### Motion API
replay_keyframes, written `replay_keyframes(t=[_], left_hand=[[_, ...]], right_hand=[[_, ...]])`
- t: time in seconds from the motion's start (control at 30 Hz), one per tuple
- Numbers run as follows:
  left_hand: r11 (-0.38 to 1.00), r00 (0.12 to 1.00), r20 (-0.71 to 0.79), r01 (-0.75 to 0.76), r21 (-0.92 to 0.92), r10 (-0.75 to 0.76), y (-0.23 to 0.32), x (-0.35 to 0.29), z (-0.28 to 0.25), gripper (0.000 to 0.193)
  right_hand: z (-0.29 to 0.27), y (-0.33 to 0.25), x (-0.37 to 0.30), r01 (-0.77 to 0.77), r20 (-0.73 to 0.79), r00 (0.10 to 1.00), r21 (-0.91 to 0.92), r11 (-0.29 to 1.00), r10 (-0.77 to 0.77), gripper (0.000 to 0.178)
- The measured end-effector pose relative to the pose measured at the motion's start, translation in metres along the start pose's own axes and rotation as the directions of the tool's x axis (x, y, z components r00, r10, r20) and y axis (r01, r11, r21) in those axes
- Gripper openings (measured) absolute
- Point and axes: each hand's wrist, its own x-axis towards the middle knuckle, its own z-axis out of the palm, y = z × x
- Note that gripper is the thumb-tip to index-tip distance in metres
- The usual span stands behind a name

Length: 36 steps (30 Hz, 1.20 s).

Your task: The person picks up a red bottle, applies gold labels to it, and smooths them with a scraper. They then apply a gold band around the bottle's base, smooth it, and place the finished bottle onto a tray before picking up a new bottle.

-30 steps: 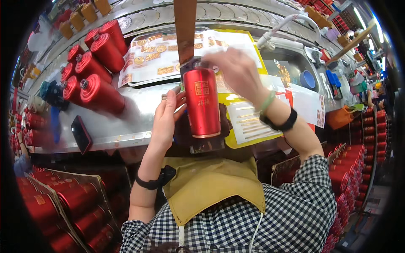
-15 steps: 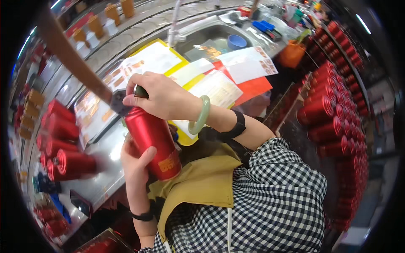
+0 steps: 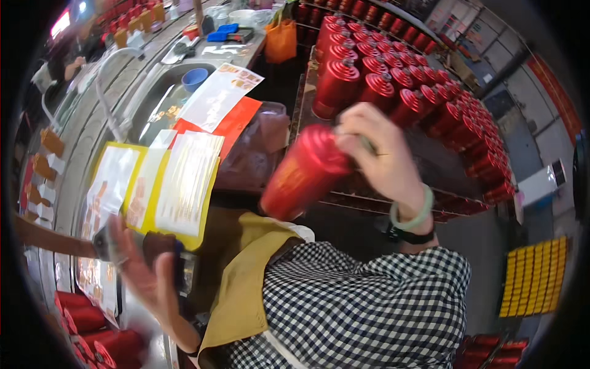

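My right hand [image 3: 384, 147] is closed around the top of a red metal canister [image 3: 304, 175]. The canister is tilted and blurred, held in the air in front of my apron, with its ridged shoulder toward the hand. My left hand [image 3: 147, 270] is blurred, fingers spread, holding nothing. Close by it are a brown bar [image 3: 55, 238] with a dark grey end and a stack of white sheets [image 3: 187, 181] on a yellow backing [image 3: 193, 238]. Many similar red canisters [image 3: 378, 92] stand upright in rows on a dark table beyond my right hand.
A metal sink [image 3: 141, 120] with a curved tap [image 3: 101, 92] lies at the back left, a blue bowl [image 3: 195, 77] in it. An orange bag [image 3: 281, 40] hangs at the counter's far end. More red canisters [image 3: 117, 353] lie at the lower left. A yellow stack [image 3: 533, 277] stands right.
The view has turned right. My left hand has let go of the canister and moved left, away from it. My right hand has carried it to the right, toward the rows of canisters.
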Motion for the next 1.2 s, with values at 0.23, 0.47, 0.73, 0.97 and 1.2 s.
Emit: replay_keyframes(t=[0.23,0.47,0.73,0.97,1.2], left_hand=[[0.264,0.775,-0.32,0.203,0.943,0.545,-0.018,-0.005,-0.169,0.054],[0.4,0.716,-0.509,0.338,0.852,0.479,-0.043,-0.03,-0.192,0.056],[0.582,0.56,-0.752,0.5,0.641,0.347,-0.061,-0.048,-0.179,0.058],[0.658,0.437,-0.877,0.604,0.45,0.199,-0.058,-0.065,-0.191,0.06],[0.846,0.213,-0.972,0.497,0.191,0.094,0.001,-0.123,-0.231,0.07]], right_hand=[[-0.131,0.089,-0.076,-0.496,-0.585,0.81,-0.651,0.575,0.037,0.014],[-0.161,0.207,-0.088,-0.671,-0.658,0.734,-0.664,0.33,0.169,0.022],[-0.163,0.241,-0.096,-0.748,-0.709,0.663,-0.616,0.248,0.24,0.024],[-0.149,0.171,-0.052,-0.745,-0.732,0.664,-0.665,0.054,0.155,0.025],[-0.011,0.044,0.063,-0.1,-0.259,0.966,-0.327,0.94,0.012,0.016]])
